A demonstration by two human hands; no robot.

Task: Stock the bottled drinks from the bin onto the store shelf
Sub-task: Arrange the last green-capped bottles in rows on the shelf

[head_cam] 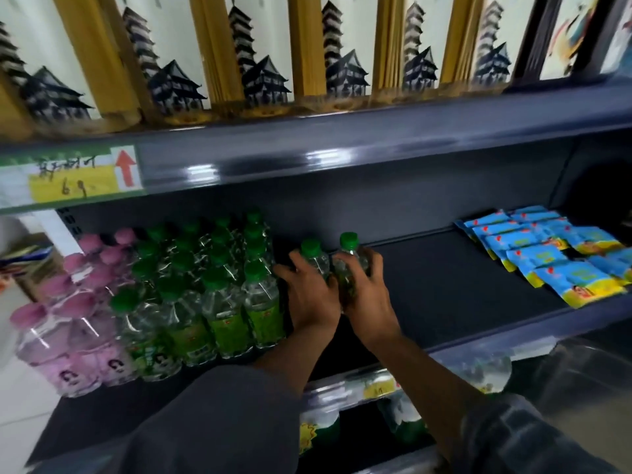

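Dark shelf (444,278), mid-frame

Pink-capped bottles (68,323) stand at far left, green-capped bottles (212,285) beside them toward centre, and blue snack packets (554,258) lie at right.

Left hand (309,290) grips one green-capped bottle (314,256); right hand (364,287) grips another (349,249) just beside it; both stand on the dark shelf (444,278), right of the green bottle rows (212,285); blue packets (554,254) far right.
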